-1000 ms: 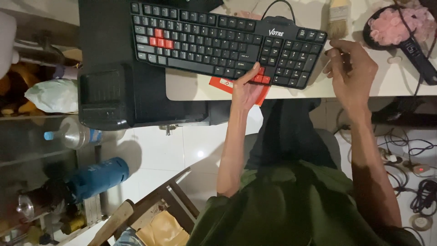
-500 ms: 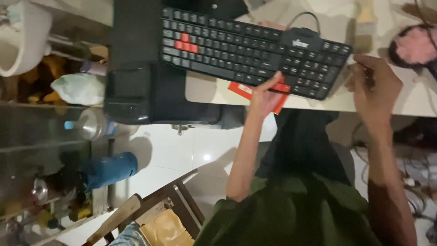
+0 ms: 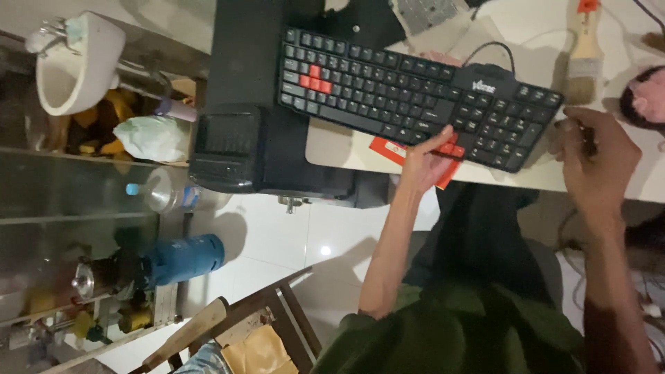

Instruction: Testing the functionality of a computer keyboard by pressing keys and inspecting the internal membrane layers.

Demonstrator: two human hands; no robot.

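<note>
A black keyboard point(image 3: 415, 97) with a few red keys lies tilted on a white desk point(image 3: 332, 149). My left hand point(image 3: 426, 163) grips its near edge, thumb on the keys, fingers underneath beside a red card point(image 3: 388, 149) that pokes out from under the keyboard. My right hand point(image 3: 596, 163) hovers at the keyboard's right end with its fingers closed around a small dark object point(image 3: 589, 138) that I cannot make out.
A black printer-like box point(image 3: 249, 145) stands left of the desk. A paintbrush point(image 3: 585, 52) lies at the back. On the left are a white basin point(image 3: 73, 66), a plastic bottle point(image 3: 163, 192) and a blue canister point(image 3: 180, 260). A wooden chair point(image 3: 242, 325) is below.
The view has shifted, so everything sits further right and lower in frame. Both hands keep the same hold at the keyboard's near edge and right end.
</note>
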